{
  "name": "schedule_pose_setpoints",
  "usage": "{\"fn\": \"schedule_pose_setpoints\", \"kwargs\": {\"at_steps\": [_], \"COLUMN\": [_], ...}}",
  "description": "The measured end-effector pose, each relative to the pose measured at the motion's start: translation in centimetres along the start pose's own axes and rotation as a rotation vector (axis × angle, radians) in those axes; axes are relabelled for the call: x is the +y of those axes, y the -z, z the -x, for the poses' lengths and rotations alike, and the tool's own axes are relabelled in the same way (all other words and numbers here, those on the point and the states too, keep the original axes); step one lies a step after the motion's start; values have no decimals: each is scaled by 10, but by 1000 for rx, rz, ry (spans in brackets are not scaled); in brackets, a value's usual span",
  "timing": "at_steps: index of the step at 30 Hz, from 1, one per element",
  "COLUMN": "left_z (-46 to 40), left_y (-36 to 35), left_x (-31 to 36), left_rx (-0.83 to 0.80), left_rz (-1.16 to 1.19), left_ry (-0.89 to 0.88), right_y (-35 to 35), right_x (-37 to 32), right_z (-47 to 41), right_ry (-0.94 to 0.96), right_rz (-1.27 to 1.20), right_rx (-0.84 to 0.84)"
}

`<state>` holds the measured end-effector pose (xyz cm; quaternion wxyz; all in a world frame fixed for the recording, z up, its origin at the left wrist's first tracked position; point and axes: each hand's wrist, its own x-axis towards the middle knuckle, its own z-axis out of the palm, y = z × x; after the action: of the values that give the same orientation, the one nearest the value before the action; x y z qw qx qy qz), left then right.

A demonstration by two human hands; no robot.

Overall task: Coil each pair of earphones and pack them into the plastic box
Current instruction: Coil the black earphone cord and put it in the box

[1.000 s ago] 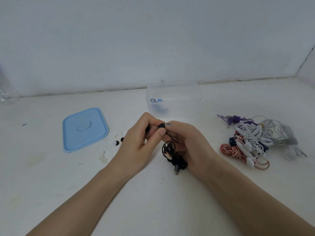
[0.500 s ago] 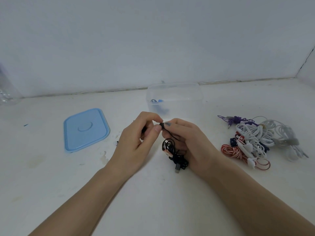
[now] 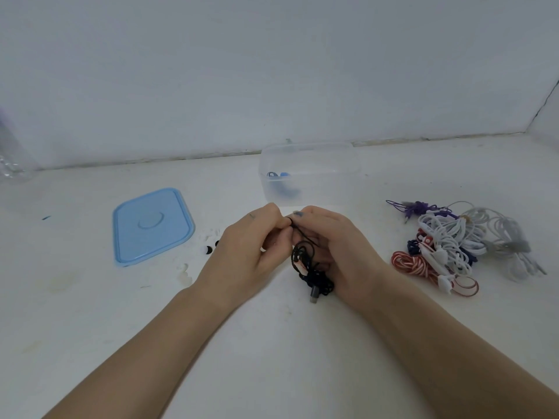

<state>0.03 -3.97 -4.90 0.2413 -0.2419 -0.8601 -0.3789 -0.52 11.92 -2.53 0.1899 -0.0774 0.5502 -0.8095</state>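
Black earphones [image 3: 308, 267] hang in a loose tangle between my hands, the plug lying on the white surface. My left hand [image 3: 251, 252] pinches the cable's upper end with curled fingers. My right hand [image 3: 335, 246] pinches the same cable right beside it, and the bundle lies against its palm. The clear plastic box [image 3: 311, 173] stands open just behind my hands, with a blue pair of earphones [image 3: 282, 184] inside at its left end. A pile of white, red-striped, purple and dark blue earphones [image 3: 456, 243] lies to the right.
The box's blue lid [image 3: 151, 225] lies flat at the left. Small black and white ear tips [image 3: 208, 249] are scattered between the lid and my left hand. A clear bottle [image 3: 12, 155] stands at the far left edge. Walls close the back and right.
Both hands have closed tighter together around the cable's top end, and the black earbud that showed at my fingertips is now hidden. The bundle hangs much as before.
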Motion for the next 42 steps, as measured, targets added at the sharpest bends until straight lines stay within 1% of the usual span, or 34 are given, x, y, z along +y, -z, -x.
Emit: {"fn": "schedule_pose_setpoints", "kwargs": {"at_steps": [3, 8, 12, 15, 21, 28, 33, 39, 42], "left_z": [-1, -3, -4, -4, -4, -3, -3, -5, -6], "left_y": [-2, -3, -5, -8, -8, -4, -2, 1, 4], "left_x": [4, 10, 9, 10, 12, 10, 10, 5, 5], "left_rx": [-28, -4, 6, 38, 65, -49, -74, -41, 5], "left_rz": [36, 17, 57, 79, 126, 197, 195, 119, 192], "left_ry": [78, 105, 143, 135, 146, 130, 134, 187, 255], "right_y": [-1, -4, -4, -4, -7, -2, 1, -3, 0], "right_x": [2, 6, 3, 1, -1, 0, -1, 1, 2], "right_z": [-1, -2, 0, 1, 3, 0, 0, -3, -8], "right_ry": [10, 49, -24, -62, -52, -78, -101, -80, -69], "right_rz": [17, 42, 95, 71, 41, -26, -20, -45, -99], "right_rx": [32, 83, 127, 127, 108, 94, 99, 98, 137]}}
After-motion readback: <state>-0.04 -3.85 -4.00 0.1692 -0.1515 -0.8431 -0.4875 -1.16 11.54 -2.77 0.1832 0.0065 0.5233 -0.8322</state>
